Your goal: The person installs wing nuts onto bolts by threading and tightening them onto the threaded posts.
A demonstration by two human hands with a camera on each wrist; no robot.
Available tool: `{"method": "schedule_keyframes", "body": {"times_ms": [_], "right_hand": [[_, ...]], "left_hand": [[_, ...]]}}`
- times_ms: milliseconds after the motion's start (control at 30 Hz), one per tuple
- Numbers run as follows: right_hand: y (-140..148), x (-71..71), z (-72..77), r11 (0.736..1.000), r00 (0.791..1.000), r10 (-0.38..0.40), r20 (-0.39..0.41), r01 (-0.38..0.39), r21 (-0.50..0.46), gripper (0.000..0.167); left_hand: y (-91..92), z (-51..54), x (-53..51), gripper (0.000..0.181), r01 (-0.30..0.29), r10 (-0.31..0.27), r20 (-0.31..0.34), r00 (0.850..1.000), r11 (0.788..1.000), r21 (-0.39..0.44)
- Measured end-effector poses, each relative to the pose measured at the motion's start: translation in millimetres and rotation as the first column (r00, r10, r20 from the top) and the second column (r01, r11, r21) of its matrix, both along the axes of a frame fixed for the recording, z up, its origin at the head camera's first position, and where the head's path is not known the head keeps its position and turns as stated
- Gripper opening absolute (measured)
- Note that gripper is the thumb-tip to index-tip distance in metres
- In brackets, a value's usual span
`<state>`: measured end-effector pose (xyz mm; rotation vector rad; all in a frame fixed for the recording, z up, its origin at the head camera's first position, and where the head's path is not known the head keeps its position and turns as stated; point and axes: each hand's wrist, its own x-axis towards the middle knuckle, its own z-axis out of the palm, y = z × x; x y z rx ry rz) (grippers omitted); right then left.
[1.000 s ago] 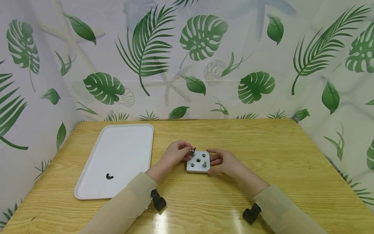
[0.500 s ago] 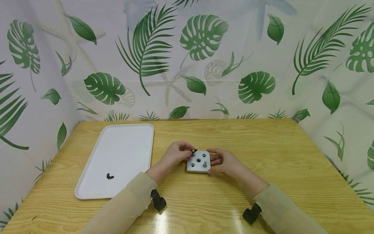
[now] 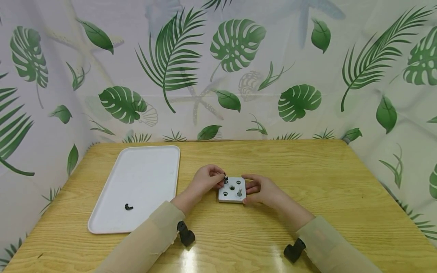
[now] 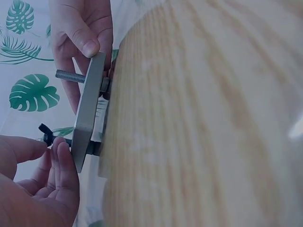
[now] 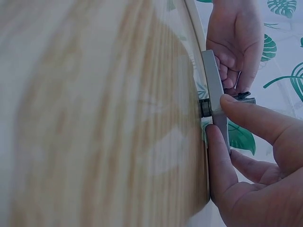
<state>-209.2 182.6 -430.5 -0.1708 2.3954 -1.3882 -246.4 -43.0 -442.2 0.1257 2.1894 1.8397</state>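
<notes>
A square metal plate [image 3: 232, 194] with several holes sits mid-table, raised on the bolt heads under it. My left hand [image 3: 206, 179] is at its far left corner, thumb and fingers pinching a black wing nut [image 4: 46, 133] on an upright bolt there. The wing nut is partly hidden by the fingers in the head view. A second threaded bolt [image 4: 70, 76] stands bare at the near right corner. My right hand [image 3: 263, 190] grips the plate's right edge, its thumb [image 5: 236, 108] and fingers on either side of it in the right wrist view.
To the left lies a white tray [image 3: 146, 167] with one more black wing nut [image 3: 128, 207] on it. The wooden table [image 3: 300, 159] meets a leaf-print cloth [image 3: 252, 102] at the back and sides.
The wing nut has turned on its bolt, its wings pointing another way, as the left fingers shifted slightly. The plate and the right hand stay in place.
</notes>
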Motion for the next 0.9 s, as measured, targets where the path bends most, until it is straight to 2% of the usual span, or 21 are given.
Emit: {"method": "schedule_keyframes", "body": {"times_ms": [167,400,633,900], "right_hand": [[0.2,0.0,-0.9,1.000,1.000,-0.001,0.002,0.001,0.001,0.087],[-0.1,-0.4,-0.5,1.000,1.000,0.000,0.000,0.000,0.014,0.086],[-0.3,-0.2,0.8,1.000,1.000,0.003,-0.006,-0.003,0.022,0.086],[0.1,-0.4,-0.1,1.000,1.000,0.005,-0.008,-0.005,0.008,0.085]], "left_hand": [[-0.3,-0.4,-0.2,0.011,0.003,-0.003,-0.004,1.000,1.000,-0.016],[-2.1,4.7,3.1,0.021,0.032,-0.032,0.005,0.999,0.999,-0.012],[-3.2,5.0,2.4,0.023,0.054,-0.055,-0.014,0.998,0.996,-0.071],[-1.9,3.0,0.9,0.020,0.038,-0.038,0.003,0.999,0.999,-0.037]]}}
